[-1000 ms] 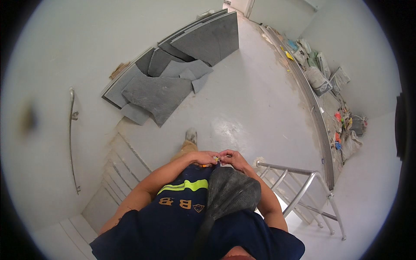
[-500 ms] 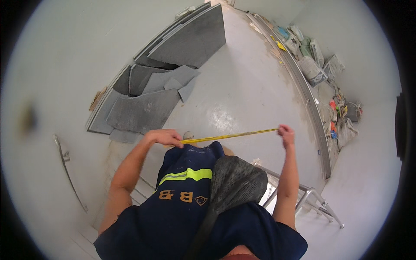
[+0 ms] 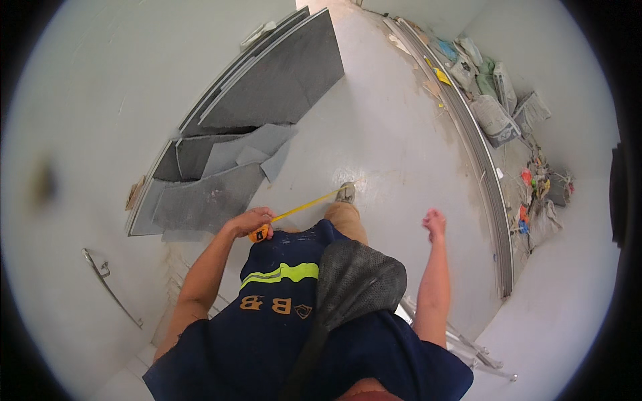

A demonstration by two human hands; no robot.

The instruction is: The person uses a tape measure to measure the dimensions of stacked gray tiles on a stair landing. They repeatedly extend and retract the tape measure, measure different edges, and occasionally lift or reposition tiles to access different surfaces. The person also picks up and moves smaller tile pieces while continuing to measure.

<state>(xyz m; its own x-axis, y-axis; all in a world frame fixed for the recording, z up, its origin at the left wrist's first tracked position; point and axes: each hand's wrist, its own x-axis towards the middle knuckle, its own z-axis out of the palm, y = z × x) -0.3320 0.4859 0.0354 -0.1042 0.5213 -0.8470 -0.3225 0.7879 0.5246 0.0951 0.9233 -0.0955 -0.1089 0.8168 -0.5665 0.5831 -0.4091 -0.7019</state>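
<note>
My left hand grips an orange tape measure at my left hip, with its yellow blade extended up and right across my shoe; the blade's far end is blurred. My right hand is held out to the right, slightly blurred, apart from the visible blade, fingers curled; I cannot make out anything in it. A dark mesh bag hangs across my navy shirt.
Grey slabs and broken pieces lean along the left wall. Long metal strips, sacks and debris lie along the right. A wall handrail is at left, a metal railing at lower right.
The tape, earlier stretched between both hands, has left my right hand and slants over my shoe. The orange case now shows in my left hand. A leg has come forward.
</note>
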